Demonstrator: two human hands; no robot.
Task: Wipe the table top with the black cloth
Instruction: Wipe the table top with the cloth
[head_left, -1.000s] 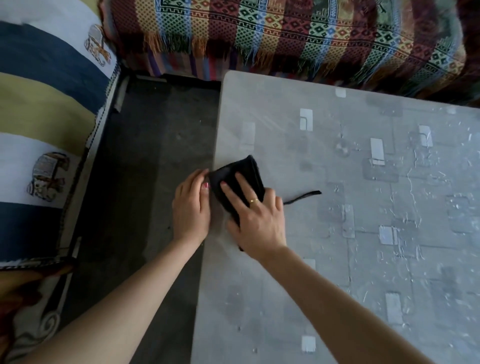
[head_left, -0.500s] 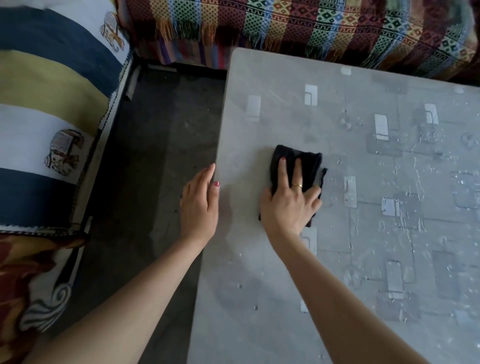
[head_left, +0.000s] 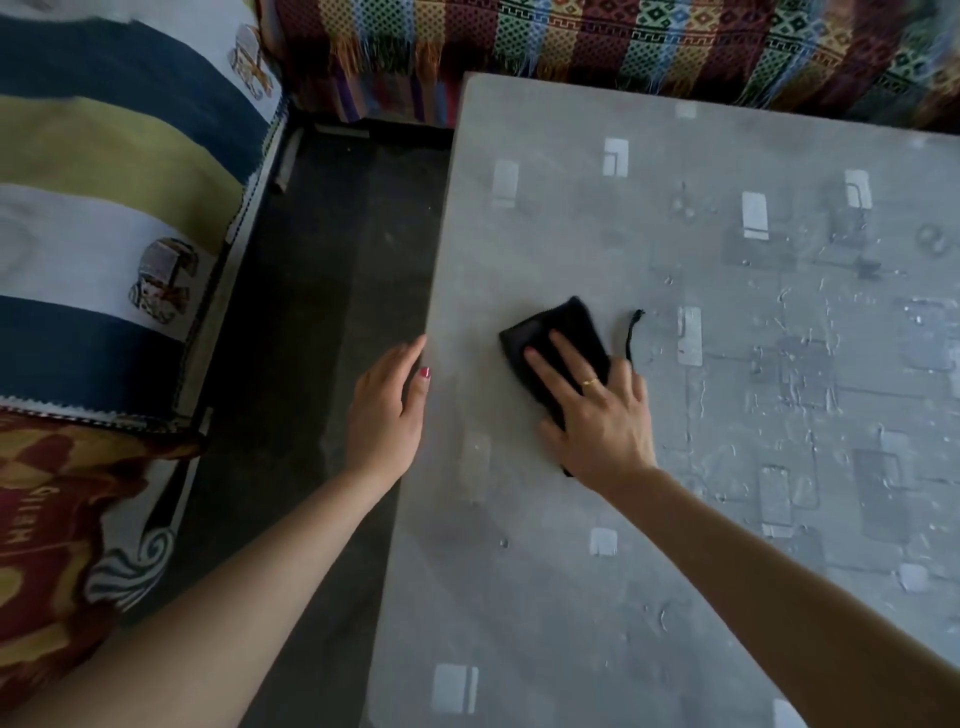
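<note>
Grey and patterned with pale rectangles, the counter (head_left: 597, 597) fills the right of the room, with a dark strip of floor (head_left: 311, 312) and striped and woven sofa throws (head_left: 119, 156) beyond its near corner. Half a second ago the right hand (head_left: 597, 415) had the black cloth (head_left: 558, 338) further out across the surface; now it has drawn the cloth back a little toward the edge, and a loose black thread (head_left: 631, 332) trails out just past its fingertips. That hand lies flat on the cloth, fingers spread and straight, pressing it down rather than gripping it. The left hand (head_left: 387, 410) has stayed at the counter's edge, just to the left of the right hand, fingers straight and close together, resting there and holding nothing. Droplets and streaks glisten over the area beyond and to the right of the wiping hand, so I judge that the wipe is mid-stroke, working back and forth near the edge, with most of the surface yet to cover.
</note>
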